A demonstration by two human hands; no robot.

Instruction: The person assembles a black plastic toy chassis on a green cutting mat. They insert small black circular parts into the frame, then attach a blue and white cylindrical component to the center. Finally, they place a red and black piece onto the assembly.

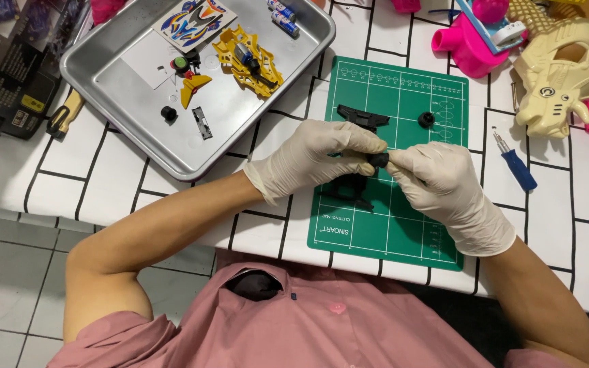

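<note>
pinching small black part [378, 159] between both hands' fingertips [384, 147]

Head-worn view, steeply downward, close over table [172, 197]

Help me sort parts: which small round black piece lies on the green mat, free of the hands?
The round black piece near the green cutting mat's far right corner; another lies in the metal tray.

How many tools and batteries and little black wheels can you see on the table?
Screwdrivers: 2, one with a blue handle and one with a yellow handle.
Batteries: 2, together in the metal tray's far corner.
Small black wheels: 3, one in the tray, one on the green mat, one pinched between the left hand and right hand at.
Total: 7
</note>
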